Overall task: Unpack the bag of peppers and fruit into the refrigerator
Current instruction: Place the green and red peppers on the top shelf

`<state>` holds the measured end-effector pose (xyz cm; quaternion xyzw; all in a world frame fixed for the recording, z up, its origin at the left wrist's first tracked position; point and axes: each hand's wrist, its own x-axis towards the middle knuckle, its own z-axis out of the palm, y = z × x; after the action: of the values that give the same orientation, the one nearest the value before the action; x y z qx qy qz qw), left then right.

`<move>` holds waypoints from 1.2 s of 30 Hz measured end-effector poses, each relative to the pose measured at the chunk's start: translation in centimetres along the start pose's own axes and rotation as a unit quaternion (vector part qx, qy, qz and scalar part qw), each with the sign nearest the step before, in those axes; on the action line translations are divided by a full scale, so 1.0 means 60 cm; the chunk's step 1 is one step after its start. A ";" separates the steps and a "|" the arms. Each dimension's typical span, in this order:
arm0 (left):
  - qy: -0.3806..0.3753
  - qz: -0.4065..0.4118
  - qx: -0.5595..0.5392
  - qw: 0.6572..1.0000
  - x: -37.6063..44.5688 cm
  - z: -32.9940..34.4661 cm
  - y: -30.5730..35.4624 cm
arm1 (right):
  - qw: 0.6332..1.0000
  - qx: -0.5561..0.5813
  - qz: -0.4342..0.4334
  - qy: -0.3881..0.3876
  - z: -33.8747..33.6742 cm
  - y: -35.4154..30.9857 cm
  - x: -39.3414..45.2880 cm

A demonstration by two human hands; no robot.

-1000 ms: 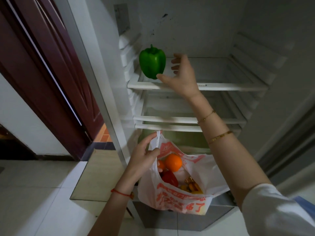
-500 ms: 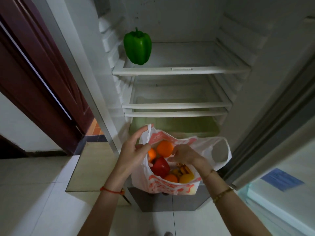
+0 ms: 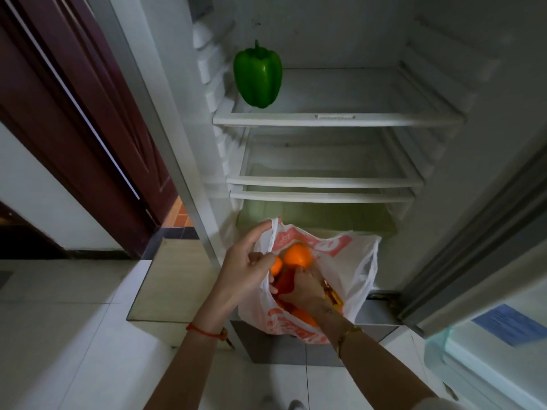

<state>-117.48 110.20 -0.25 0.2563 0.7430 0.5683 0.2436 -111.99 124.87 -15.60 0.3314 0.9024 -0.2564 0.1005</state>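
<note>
A green pepper [image 3: 258,76] stands on the left of the refrigerator's top shelf [image 3: 334,119]. Below, a white plastic bag [image 3: 352,261] with red print hangs in front of the bottom drawer. My left hand [image 3: 247,269] pinches the bag's left handle and holds the mouth apart. My right hand [image 3: 306,288] is deep inside the bag, fingers curled around a red pepper [image 3: 285,281]. Oranges [image 3: 297,255] lie at the top of the bag, and something yellow [image 3: 336,298] shows beside my wrist. The fingertips are hidden by the fruit.
Two lower glass shelves [image 3: 325,182] hold nothing. A greenish drawer [image 3: 313,213] sits behind the bag. The fridge door [image 3: 485,344] stands open at the right. A dark red room door [image 3: 88,113] is at the left, pale tiled floor [image 3: 74,335] below.
My right hand let go of the green pepper on the top shelf, dropped down and went into the bag. It now sits deeper, around the red pepper. The left hand kept its hold.
</note>
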 end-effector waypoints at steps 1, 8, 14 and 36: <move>0.000 0.002 -0.001 1.000 0.000 0.000 0.001 | 1.000 0.009 -0.002 -0.004 -0.002 0.002 0.002; 0.016 0.013 -0.031 0.999 0.024 -0.002 0.003 | 0.982 0.176 -0.073 -0.010 -0.110 0.021 -0.025; 0.033 0.020 -0.011 0.999 0.054 -0.004 0.005 | 0.921 0.367 -0.129 0.032 -0.281 -0.007 -0.062; 0.024 0.018 -0.019 0.999 0.073 -0.003 0.022 | 0.878 0.256 -0.214 0.343 -0.528 -0.194 0.086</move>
<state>-120.74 113.24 0.79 0.2519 0.7328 0.5925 0.2203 -123.85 136.91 14.05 0.2116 0.8321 -0.3642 -0.3610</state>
